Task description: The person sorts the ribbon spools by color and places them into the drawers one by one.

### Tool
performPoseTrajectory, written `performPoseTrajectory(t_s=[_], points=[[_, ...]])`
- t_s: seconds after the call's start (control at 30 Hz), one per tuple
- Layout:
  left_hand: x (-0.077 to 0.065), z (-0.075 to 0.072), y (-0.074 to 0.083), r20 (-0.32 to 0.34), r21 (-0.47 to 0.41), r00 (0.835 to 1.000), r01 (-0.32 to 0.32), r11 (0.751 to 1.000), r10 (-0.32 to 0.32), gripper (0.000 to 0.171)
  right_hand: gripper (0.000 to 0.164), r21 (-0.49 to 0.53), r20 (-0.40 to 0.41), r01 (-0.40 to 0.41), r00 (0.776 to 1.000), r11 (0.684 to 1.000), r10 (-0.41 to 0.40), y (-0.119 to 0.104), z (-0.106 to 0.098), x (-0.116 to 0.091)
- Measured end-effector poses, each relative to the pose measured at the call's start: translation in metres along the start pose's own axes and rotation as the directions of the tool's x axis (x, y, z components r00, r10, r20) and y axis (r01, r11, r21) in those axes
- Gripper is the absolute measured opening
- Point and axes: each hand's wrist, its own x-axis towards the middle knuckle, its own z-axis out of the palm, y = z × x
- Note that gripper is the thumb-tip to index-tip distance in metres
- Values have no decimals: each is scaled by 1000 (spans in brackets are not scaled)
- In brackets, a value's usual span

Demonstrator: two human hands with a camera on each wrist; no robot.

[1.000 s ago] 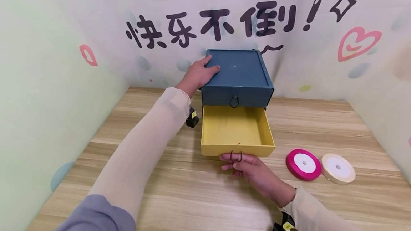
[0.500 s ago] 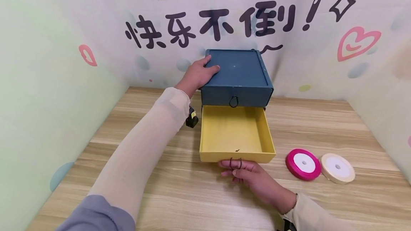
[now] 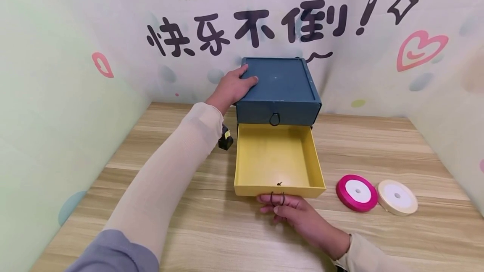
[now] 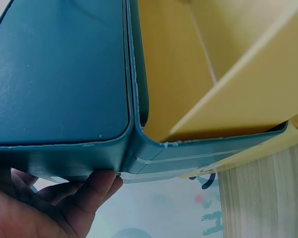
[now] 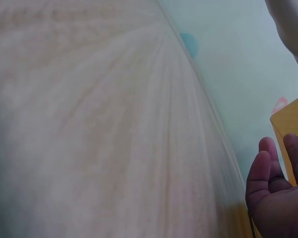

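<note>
A dark blue drawer box [image 3: 277, 81] stands against the back wall, its lower yellow drawer [image 3: 273, 156] pulled far out. My left hand [image 3: 230, 89] rests on the box's upper left edge, thumb flat on the top. In the left wrist view, that hand's fingers [image 4: 97, 191] press against the side of the box. My right hand [image 3: 298, 215] has its fingers hooked through the drawer's thin black pull loop [image 3: 283, 198], with the thumb close against them. A small dark knot [image 3: 279, 184] shows inside the drawer's front wall.
To the right on the wooden table [image 3: 211, 238] lie a magenta ribbon roll [image 3: 345, 198] and a cream ribbon roll [image 3: 406, 211], side by side. The upper blue drawer front [image 3: 257, 114] is closed, with its own black loop [image 3: 274, 119]. A printed cloth wall [image 3: 124, 37] stands behind.
My right hand has drawn the yellow drawer farther out toward me, so more of its floor shows. The left hand has stayed in place on the blue box.
</note>
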Motion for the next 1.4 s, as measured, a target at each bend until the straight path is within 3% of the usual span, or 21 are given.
performPoseTrajectory(t_s=[0.63, 1.07, 1.4], points=[[3, 1, 1, 8, -17, 1000, 18, 1000, -18, 66, 41, 42, -10, 9, 1000, 999, -8, 1, 6, -2], [2, 0, 0, 7, -29, 1000, 18, 999, -18, 66, 40, 35, 30, 45, 998, 998, -46, 5, 4, -3], [1, -1, 0, 4, -32, 1000, 14, 999, -14, 66, 38, -41, 41, 48, 998, 998, -46, 2, 2, -5]])
